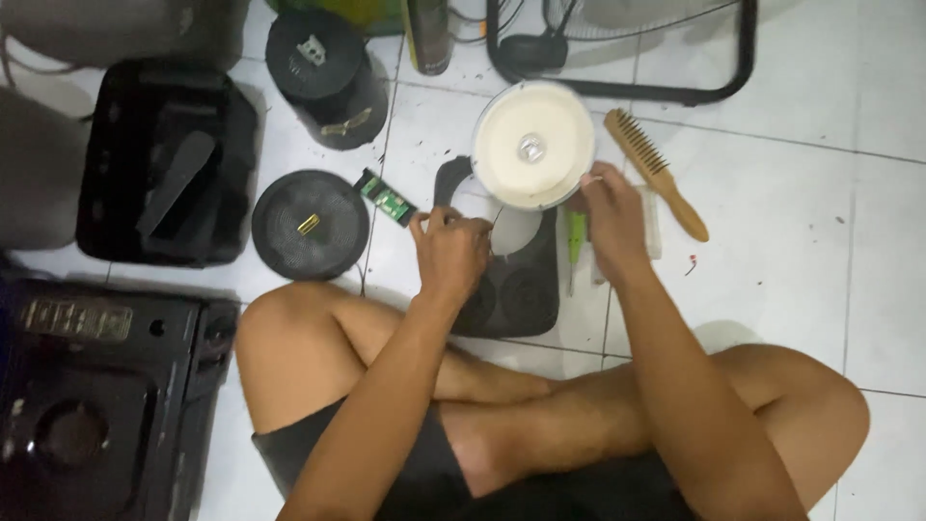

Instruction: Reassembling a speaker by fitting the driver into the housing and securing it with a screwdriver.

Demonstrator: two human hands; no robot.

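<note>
A round cream-coloured speaker cone [532,143] with a shiny centre stands tilted over a black plastic panel [526,289] on the white tiled floor. My right hand [610,217] grips the cone's lower right edge. My left hand [451,249] is closed just below the cone's lower left, pinching a thin wire that runs up to it. A green-handled screwdriver [575,241] lies on the floor between my hands.
A wooden wire brush [656,172] lies right of the cone. A small green circuit board [386,199], a round black grille [310,224], a black cylinder [326,77] and a black case [164,159] sit to the left. A black fan stand [627,87] is behind. My crossed legs fill the foreground.
</note>
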